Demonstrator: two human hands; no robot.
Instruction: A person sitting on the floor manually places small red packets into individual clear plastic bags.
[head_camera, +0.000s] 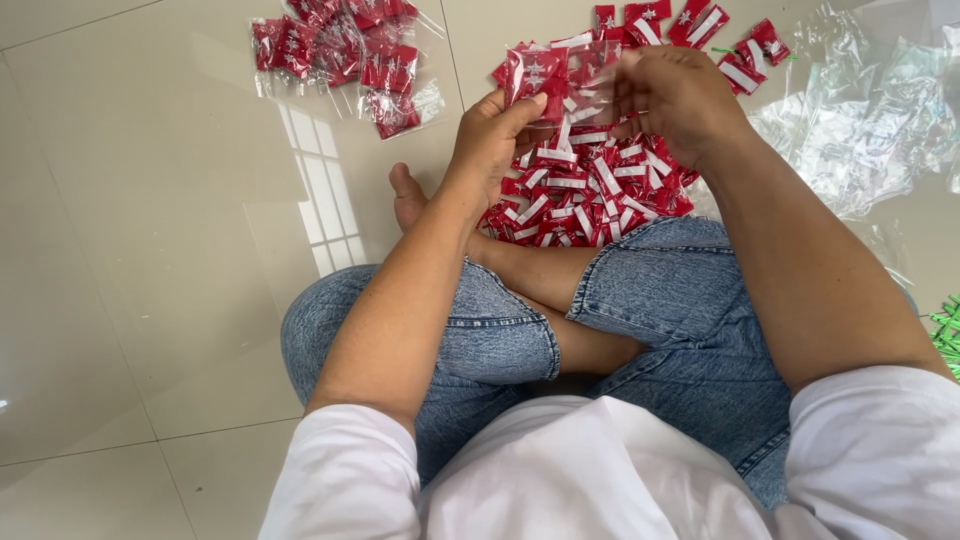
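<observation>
I sit cross-legged on a tiled floor. My left hand (492, 140) and my right hand (675, 100) together hold up a small clear plastic bag (565, 75) with red sachets inside it, the left at its left edge, the right at its right edge. Right below my hands lies a heap of loose red-and-white sachets (585, 195) on the floor in front of my shins.
Several filled clear bags of red sachets (345, 55) lie at the upper left. A pile of empty clear plastic bags (865, 130) lies at the right. More loose sachets (720, 45) sit at the top. Green strips (947, 330) show at the right edge.
</observation>
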